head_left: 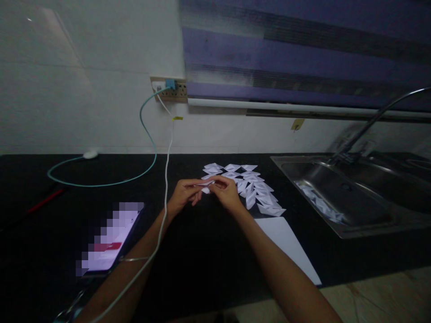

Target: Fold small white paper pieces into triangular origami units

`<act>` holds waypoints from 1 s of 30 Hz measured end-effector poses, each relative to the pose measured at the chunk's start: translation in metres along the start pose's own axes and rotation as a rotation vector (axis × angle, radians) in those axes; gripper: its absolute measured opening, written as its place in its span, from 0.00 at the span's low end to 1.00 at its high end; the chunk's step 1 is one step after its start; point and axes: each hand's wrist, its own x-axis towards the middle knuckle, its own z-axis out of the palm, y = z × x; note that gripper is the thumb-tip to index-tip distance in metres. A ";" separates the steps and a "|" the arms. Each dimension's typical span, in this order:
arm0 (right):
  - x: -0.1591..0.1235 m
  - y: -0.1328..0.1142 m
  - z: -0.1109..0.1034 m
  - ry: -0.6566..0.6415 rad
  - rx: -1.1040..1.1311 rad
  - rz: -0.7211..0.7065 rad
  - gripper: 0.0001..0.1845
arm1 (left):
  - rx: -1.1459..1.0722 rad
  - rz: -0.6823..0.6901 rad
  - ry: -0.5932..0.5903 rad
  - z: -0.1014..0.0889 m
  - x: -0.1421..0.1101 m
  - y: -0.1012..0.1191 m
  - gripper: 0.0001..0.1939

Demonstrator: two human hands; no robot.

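Black countertop (188, 269) lies beneath fingers (220, 180) pinching white paper (206, 183).

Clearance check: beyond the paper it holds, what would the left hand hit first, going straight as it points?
Likely the right hand, just across the folded paper from the left hand; depth is unclear.

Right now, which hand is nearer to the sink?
Right. The right hand is left of the sink, pinching the folded paper; the left hand holds that paper's other side, farther left of the sink.
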 end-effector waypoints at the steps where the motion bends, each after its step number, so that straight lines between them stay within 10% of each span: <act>1: 0.000 0.002 -0.001 -0.002 0.010 -0.009 0.09 | -0.014 -0.006 -0.011 -0.002 0.000 0.000 0.19; 10: 0.001 0.003 -0.004 0.002 -0.045 -0.060 0.07 | -0.257 -0.025 -0.059 -0.005 0.003 -0.004 0.26; 30: 0.002 0.000 -0.003 0.032 0.109 0.123 0.14 | 0.205 0.053 -0.016 0.010 0.003 0.002 0.28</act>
